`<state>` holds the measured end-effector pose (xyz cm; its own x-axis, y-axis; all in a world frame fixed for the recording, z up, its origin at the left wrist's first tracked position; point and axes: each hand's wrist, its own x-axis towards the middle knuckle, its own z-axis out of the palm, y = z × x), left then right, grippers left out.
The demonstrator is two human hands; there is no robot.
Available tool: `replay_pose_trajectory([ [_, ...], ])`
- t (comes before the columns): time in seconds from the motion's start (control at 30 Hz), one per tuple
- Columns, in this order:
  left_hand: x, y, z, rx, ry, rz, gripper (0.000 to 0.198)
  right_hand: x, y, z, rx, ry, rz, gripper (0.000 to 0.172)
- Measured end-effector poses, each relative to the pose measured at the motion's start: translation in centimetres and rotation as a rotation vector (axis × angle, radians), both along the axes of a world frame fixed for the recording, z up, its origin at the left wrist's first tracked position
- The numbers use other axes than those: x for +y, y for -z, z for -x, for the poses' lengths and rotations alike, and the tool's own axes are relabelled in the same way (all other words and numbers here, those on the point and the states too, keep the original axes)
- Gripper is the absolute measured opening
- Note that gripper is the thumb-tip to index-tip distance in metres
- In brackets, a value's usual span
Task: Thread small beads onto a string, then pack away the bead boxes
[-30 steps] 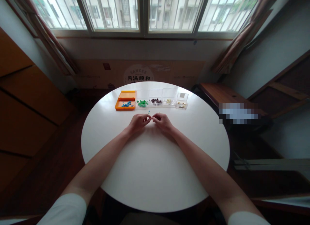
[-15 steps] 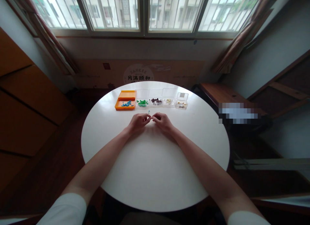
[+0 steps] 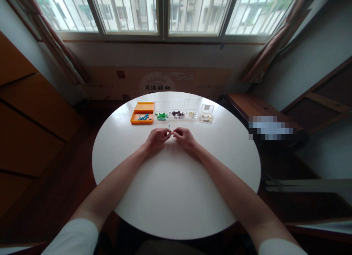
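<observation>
My left hand [image 3: 157, 138] and my right hand [image 3: 184, 137] rest on the round white table [image 3: 176, 196], fingertips pinched and meeting in the middle. What they pinch is too small to make out. A tiny blue piece [image 3: 169, 126] lies on the table just beyond the fingertips. Further back stands a row of small trays: an orange tray [image 3: 143, 114] with blue pieces, a clear box of green pieces [image 3: 161, 116], one of dark red pieces [image 3: 177, 114], one of pale pieces [image 3: 191, 114] and a small clear box [image 3: 206, 114].
A window with bars [image 3: 165, 11] and curtains fills the far wall. A cardboard panel with printed characters [image 3: 157, 83] leans below it. A wooden cabinet [image 3: 24, 112] stands at the left, a low wooden bench [image 3: 253, 106] at the right.
</observation>
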<state>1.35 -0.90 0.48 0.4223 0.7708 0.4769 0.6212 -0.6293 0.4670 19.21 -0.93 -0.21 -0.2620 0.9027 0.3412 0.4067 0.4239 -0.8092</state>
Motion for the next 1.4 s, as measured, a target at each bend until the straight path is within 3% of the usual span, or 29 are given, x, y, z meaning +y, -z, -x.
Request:
replay_pose_trajectory([
  [1.4, 0.02, -0.07, -0.03, 0.007, 0.008, 0.024, 0.024, -0.12, -0.11, 0.01, -0.013, 0.002, -0.015, 0.021],
])
